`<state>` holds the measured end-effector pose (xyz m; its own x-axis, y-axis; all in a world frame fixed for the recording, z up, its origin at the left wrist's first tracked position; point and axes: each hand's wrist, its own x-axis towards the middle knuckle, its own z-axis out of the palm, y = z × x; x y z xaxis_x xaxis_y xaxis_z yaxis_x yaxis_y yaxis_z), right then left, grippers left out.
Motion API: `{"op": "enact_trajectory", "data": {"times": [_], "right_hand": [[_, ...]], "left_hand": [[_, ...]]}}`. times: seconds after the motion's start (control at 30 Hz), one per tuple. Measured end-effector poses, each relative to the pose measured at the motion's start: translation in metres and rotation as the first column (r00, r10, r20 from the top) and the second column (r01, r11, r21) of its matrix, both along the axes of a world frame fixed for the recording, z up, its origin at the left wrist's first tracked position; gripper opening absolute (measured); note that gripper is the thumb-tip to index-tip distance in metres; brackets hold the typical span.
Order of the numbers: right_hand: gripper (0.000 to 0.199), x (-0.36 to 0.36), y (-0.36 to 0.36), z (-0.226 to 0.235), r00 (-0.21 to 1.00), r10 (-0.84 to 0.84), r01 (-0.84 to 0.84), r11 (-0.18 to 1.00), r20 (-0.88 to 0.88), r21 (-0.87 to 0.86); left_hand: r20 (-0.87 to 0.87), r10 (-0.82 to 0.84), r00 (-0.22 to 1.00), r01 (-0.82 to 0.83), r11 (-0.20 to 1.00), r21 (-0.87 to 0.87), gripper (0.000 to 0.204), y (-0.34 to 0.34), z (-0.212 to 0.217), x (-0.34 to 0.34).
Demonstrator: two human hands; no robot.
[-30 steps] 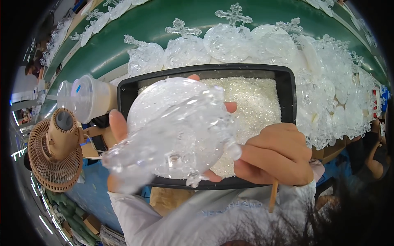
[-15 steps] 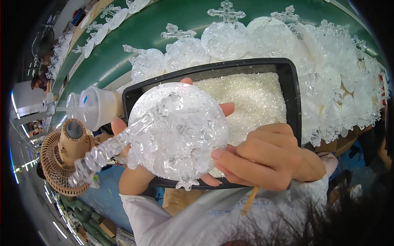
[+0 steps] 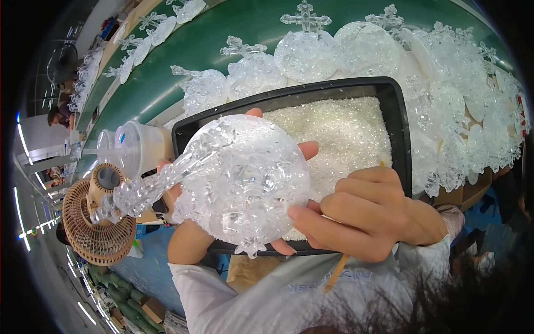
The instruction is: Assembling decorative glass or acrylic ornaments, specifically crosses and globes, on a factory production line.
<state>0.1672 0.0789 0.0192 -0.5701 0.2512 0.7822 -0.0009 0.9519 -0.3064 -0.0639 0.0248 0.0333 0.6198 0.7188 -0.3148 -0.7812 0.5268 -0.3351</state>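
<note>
A clear plastic ornament [image 3: 245, 183] with a round base and a cross on a faceted stem lies tilted over the black tray [image 3: 401, 131]. The cross points to the lower left. My left hand [image 3: 173, 193] is closed round the base from beneath, fingertips showing past its rim; the palm is hidden. My right hand [image 3: 361, 214] is closed on a thin yellow-brown stick [image 3: 336, 273], whose ends show above and below the fist; its tip is hidden. The right thumb and forefinger meet the base's right edge. White glittery granules [image 3: 334, 125] fill much of the tray.
Several similar clear cross ornaments [image 3: 306, 53] stand behind the tray, with a dense heap [image 3: 445, 111] at right. Left of the tray are plastic tubs [image 3: 136, 147] and a tan fan [image 3: 94, 222]. A green conveyor belt [image 3: 183, 61] runs along the back.
The ornament has turned slightly in my left hand, its cross end swinging lower toward the fan. My right hand stays at the edge with the stick. The whole view has shifted a little.
</note>
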Motion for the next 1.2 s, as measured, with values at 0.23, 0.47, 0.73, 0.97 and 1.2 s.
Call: {"op": "enact_trajectory", "data": {"times": [0.23, 0.47, 0.73, 0.97, 1.2], "right_hand": [[0.026, 0.000, 0.001, -0.002, 1.000, 0.013, -0.014, 1.000, -0.010, -0.013], [0.030, -0.001, 0.002, 0.003, 1.000, -0.009, 0.009, 1.000, -0.007, 0.029], [0.025, 0.000, 0.002, 0.015, 0.973, 0.002, -0.009, 0.999, 0.230, 0.031], [0.021, 0.002, 0.003, 0.017, 0.927, 0.027, -0.039, 0.999, 0.373, 0.023], [0.017, 0.007, 0.001, 0.025, 0.952, -0.030, 0.000, 0.995, 0.303, 0.100]], "left_hand": [[-0.270, -0.020, 0.963, 0.139, 0.891, 0.431, 0.067, -0.003, -0.007, -0.002], [-0.357, 0.356, 0.863, -0.162, 0.866, 0.473, 0.105, -0.014, 0.001, 0.031], [-0.410, 0.435, 0.802, 0.020, 0.666, 0.745, 0.126, -0.014, -0.014, 0.015], [-0.558, 0.350, 0.752, 0.153, 0.732, 0.664, 0.121, -0.013, -0.011, 0.012], [-0.515, 0.350, 0.783, 0.096, 0.750, 0.655, 0.128, -0.011, -0.008, 0.022]]}}
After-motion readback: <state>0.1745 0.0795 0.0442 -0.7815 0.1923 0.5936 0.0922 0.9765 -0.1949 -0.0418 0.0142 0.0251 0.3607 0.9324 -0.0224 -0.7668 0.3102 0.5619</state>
